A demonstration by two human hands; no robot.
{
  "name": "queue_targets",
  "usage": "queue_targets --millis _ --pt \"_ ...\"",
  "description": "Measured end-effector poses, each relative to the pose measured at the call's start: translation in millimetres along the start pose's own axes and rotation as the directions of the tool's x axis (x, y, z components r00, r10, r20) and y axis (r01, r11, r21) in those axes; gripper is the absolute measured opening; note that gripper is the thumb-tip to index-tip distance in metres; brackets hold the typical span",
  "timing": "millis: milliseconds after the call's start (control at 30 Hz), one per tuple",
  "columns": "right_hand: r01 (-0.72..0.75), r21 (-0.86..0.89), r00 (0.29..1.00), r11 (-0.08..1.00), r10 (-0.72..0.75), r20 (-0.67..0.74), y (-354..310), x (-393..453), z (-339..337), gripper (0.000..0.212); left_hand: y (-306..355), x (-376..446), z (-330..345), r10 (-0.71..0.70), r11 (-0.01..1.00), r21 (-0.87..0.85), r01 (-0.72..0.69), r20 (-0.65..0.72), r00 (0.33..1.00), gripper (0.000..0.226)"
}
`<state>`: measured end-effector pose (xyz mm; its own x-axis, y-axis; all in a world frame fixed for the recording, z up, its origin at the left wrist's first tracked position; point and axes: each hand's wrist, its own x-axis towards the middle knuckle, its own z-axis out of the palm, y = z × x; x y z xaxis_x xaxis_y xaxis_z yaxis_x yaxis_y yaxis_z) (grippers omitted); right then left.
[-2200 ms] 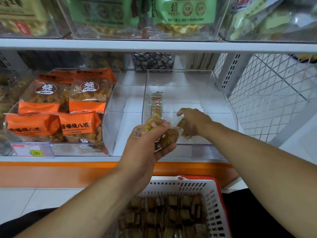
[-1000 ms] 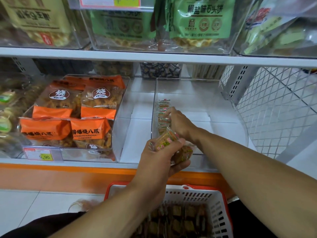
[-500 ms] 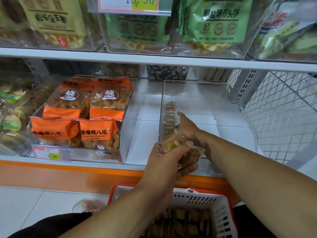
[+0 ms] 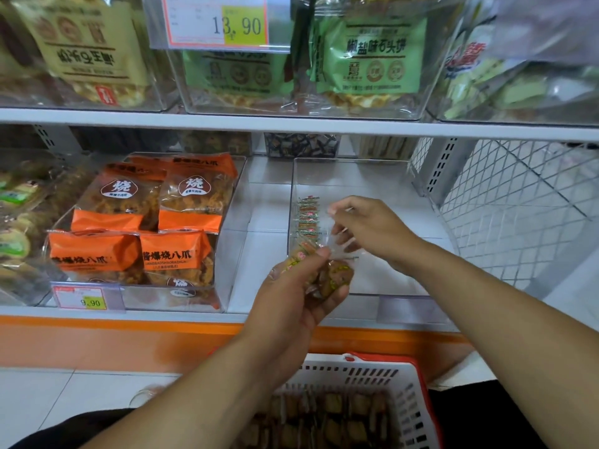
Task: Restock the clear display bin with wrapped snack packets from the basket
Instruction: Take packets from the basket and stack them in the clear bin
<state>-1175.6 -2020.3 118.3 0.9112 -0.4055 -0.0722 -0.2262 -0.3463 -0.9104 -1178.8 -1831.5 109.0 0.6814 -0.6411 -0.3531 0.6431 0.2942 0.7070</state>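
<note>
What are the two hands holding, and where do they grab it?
The left hand grips a small bunch of clear-wrapped brown snack packets round their lower ends. The right hand seems empty; motion blur leaves that uncertain.
</note>
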Motion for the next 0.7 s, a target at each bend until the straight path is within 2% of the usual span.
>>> queue_targets --millis 67,133,200,333,400,500,600,700 --pt "0.041 0.126 0.995 0.991 -0.051 0.083 -10 -26 -9 0.043 4 0 -1 0.025 1.000 -0.008 -0.025 0.006 1.000 0.025" --pt "0.078 0.135 0.978 0.988 -0.102 0.180 -15 -52 -14 0.046 6 1 -3 0.068 0.998 -0.001 -0.068 0.017 0.998 0.025" --pt "0.119 0.094 0.961 0.988 -0.139 0.241 -14 -69 -13 0.036 7 -1 -3 0.109 0.994 0.021 -0.110 0.029 0.994 0.035" --pt "0.153 0.086 0.968 0.984 -0.167 0.188 -8 -78 -8 0.019 6 -3 0 0.096 0.995 0.034 -0.096 0.012 0.995 0.052" --pt "0.103 0.192 0.977 0.976 -0.135 0.165 -7 -80 -10 0.018 6 -3 1 0.077 0.995 0.060 -0.077 0.000 0.997 0.054" --pt "-0.048 0.390 0.990 0.920 -0.008 0.141 -8 -79 -17 0.026 9 -2 0 0.062 0.993 0.102 -0.059 -0.025 0.998 0.053" --pt "-0.161 0.527 0.985 0.834 0.101 0.141 -9 -76 -22 0.032 11 -1 -1 0.044 0.996 0.084 -0.039 -0.058 0.997 0.058" --pt "-0.265 0.638 0.964 0.723 0.174 0.203 -11 -75 -27 0.039 12 0 -1 0.034 0.995 0.097 -0.029 -0.051 0.998 0.059"
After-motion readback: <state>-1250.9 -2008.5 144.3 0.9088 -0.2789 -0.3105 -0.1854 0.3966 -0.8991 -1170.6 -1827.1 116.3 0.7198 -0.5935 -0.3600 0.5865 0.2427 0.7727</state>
